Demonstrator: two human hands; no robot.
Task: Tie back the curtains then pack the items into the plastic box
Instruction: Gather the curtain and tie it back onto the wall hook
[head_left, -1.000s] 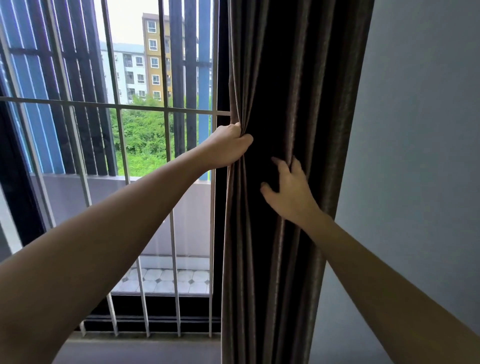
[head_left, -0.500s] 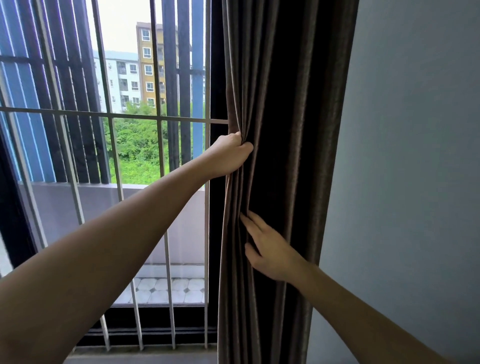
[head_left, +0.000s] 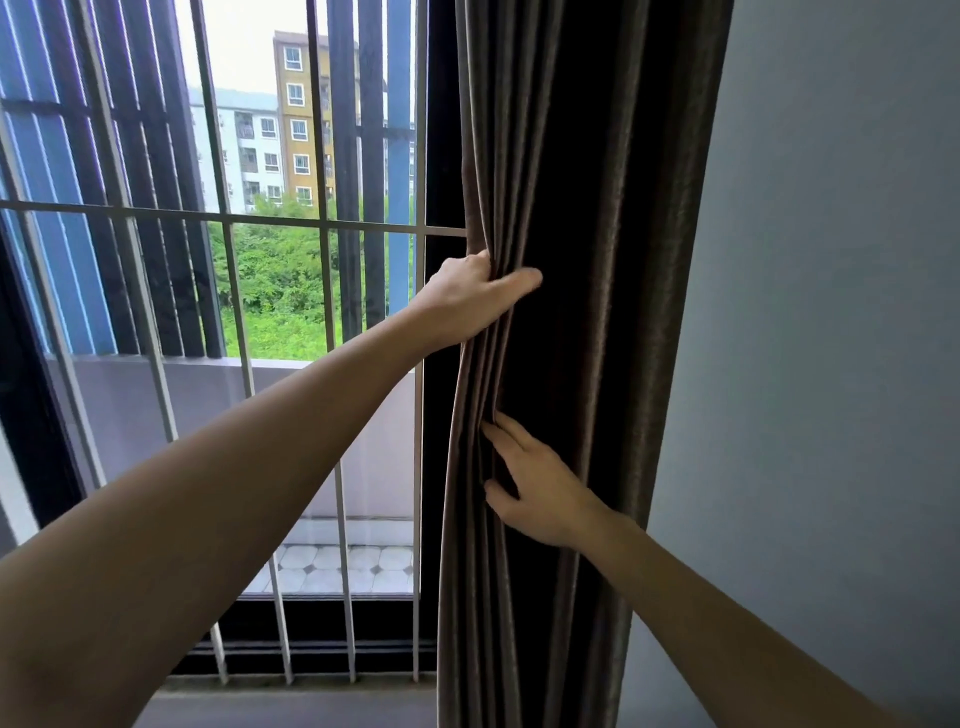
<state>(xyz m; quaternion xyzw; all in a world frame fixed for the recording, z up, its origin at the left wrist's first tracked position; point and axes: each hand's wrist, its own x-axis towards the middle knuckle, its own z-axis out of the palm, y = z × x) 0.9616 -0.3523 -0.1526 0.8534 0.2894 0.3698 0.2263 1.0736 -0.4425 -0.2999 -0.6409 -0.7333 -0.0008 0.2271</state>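
My right hand (head_left: 540, 493) is nearest, fingers laid flat and loose against the folds of the dark brown pleated fabric curtain (head_left: 597, 182), not gripping anything. Higher up, my left hand (head_left: 467, 301) is clamped round the bunched leading edge, right beside the white metal window bars (head_left: 340, 519). The curtain's gathered over by the grey wall (head_left: 831, 364). Nothing to tie it with in sight, so if my left grip slips, the pleats probably fan back out across the window.
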